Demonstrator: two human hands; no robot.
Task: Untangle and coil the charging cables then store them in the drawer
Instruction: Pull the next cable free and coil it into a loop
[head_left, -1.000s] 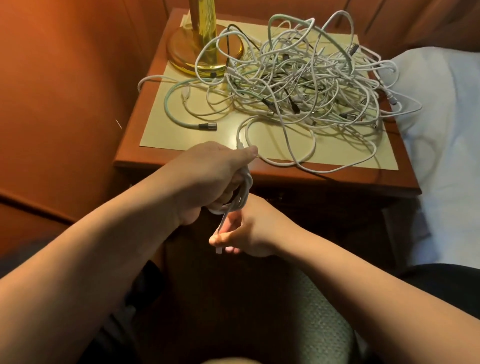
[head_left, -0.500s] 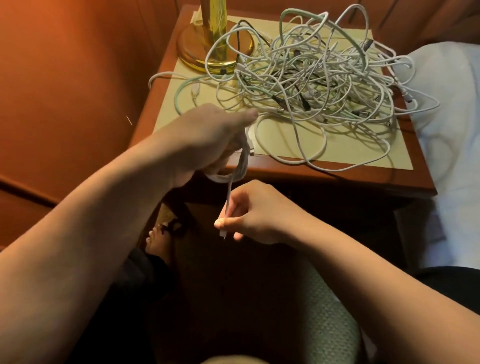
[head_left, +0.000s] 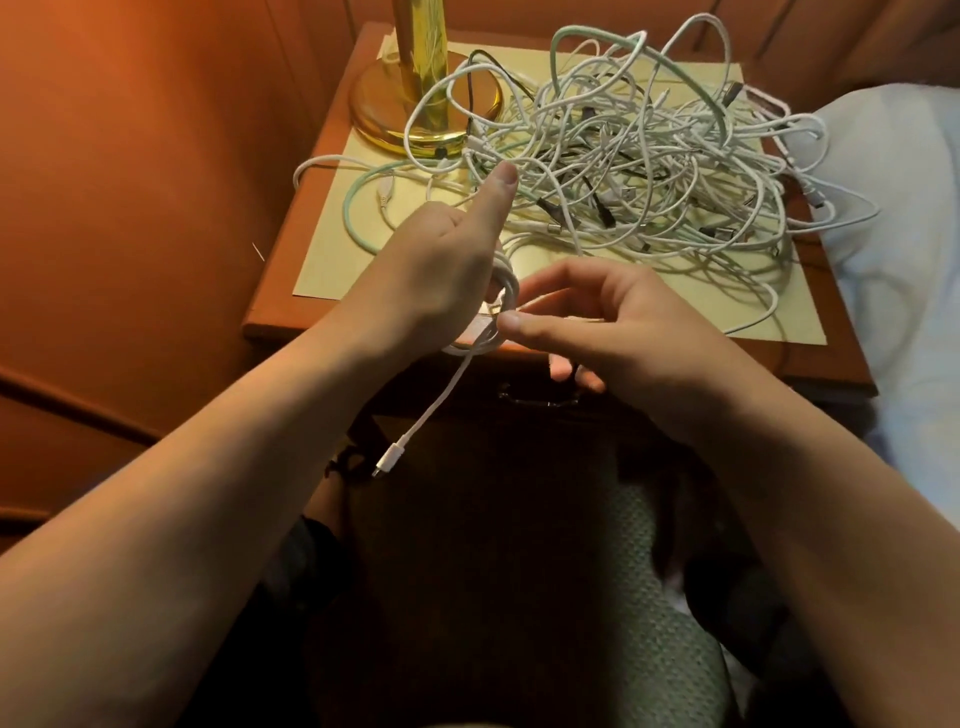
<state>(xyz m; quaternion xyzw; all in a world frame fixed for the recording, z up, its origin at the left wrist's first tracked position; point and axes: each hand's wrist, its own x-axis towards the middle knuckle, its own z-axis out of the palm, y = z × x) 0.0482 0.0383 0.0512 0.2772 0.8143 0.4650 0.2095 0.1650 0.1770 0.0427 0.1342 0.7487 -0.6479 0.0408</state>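
Note:
A big tangle of white, mint and black charging cables (head_left: 623, 171) lies on the nightstand (head_left: 831, 374). My left hand (head_left: 447, 265) holds a small coil of white cable (head_left: 506, 291) over the stand's front edge, thumb pointing up. The coil's loose end hangs down to a white plug (head_left: 388, 461). My right hand (head_left: 597, 322) is beside the coil, thumb and a finger pinching a strand of it. The drawer handle (head_left: 540, 399) shows dimly under the stand's top; the drawer front is dark.
A brass lamp base (head_left: 415, 109) stands at the stand's back left, with cables looped over it. A pale mat (head_left: 363, 249) covers the top. An orange wall is at left, white bedding (head_left: 904, 218) at right. My lap is below.
Both hands rose toward the nightstand's front edge. My right hand let go of the cable's plug end, which now dangles, and moved up to the coil in my left hand.

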